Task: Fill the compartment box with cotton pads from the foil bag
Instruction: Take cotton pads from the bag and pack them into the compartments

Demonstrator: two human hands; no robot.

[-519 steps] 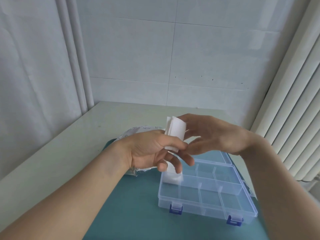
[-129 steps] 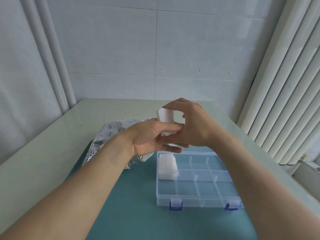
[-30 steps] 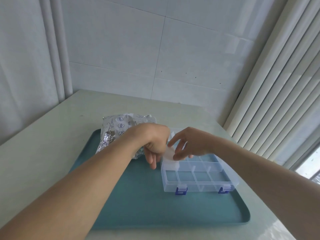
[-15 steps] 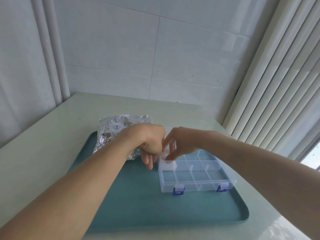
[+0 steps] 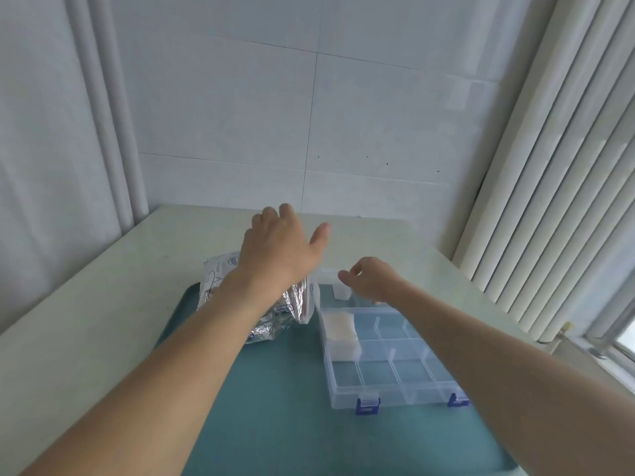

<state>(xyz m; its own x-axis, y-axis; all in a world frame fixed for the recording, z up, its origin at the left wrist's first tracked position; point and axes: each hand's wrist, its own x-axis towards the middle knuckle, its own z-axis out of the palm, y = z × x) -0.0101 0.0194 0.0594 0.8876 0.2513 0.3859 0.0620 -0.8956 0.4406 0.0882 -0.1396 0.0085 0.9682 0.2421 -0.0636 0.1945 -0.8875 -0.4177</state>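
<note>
The clear compartment box (image 5: 405, 393) with blue latches lies open on the teal tray. Its back-left compartment holds a stack of white cotton pads (image 5: 340, 327); the other compartments look bare. The crumpled foil bag (image 5: 220, 280) lies to the left of the box, partly behind my left forearm. My left hand (image 5: 278, 249) hovers above the bag with fingers stretched forward and thumb spread, holding nothing. My right hand (image 5: 372, 280) hangs over the box's back edge, fingers loosely curled and holding nothing. A small white shape (image 5: 342, 291) shows behind the box, by its lid.
The teal tray (image 5: 275, 417) sits on a pale table (image 5: 86, 321) in a corner. A tiled wall stands behind, a curtain hangs at the left, and vertical blinds and a window sill are at the right.
Both hands have lifted away from the back-left compartment, leaving the pads in it. My left hand rose and moved over the foil bag; my right hand drew back slightly to the right.
</note>
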